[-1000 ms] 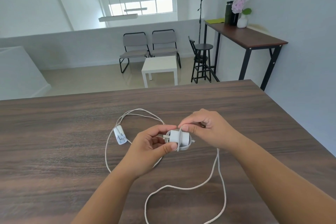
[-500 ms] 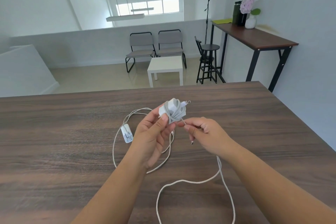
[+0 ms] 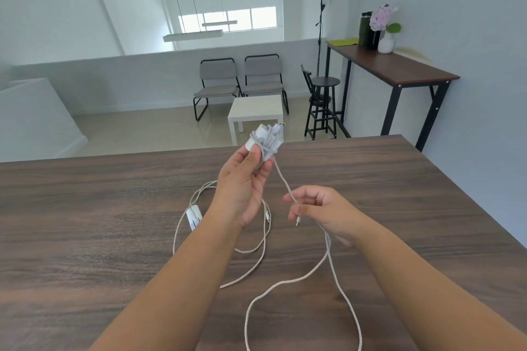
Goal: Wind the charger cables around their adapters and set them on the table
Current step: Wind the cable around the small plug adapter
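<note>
- Left hand [image 3: 242, 182] raised above the dark wood-grain table [image 3: 399, 194], fingers + thumb curled round a white plug adapter with pale cable wound on it [image 3: 266, 139]; several turns already on, metal pin sticking out at upper right.
- Free run of that white braided cable [image 3: 281, 177] drops from the adapter down-right to the right hand [image 3: 316, 208].
- Right hand lower, nearer the table, thumb + forefinger pinching the cable; other fingers loosely curled.
- Small connector tip [image 3: 297, 221] hangs just below the right hand's fingers; can't tell which cable it belongs to.
- Past the right hand the cable goes under the wrist, lies on the table in a big loop toward the near edge, runs out of frame at bottom.
- Second white adapter [image 3: 194, 215] lies flat on the table, left of the left forearm, partly hidden by it; not touched by either hand.
- Its thin white cable [image 3: 256, 248] is unwound, sprawled in loose loops on the table round and under the left forearm; one end w/ small connector sits near the left wrist.
- Bkgd: two grey chairs [image 3: 239, 80], low white side table [image 3: 256, 111], black stool [image 3: 323, 102], tall wood-top console table on black legs [image 3: 399, 68] w/ pink flowers in a white vase [image 3: 385, 28] and a dark bottle, floor lamp behind the stool.
</note>
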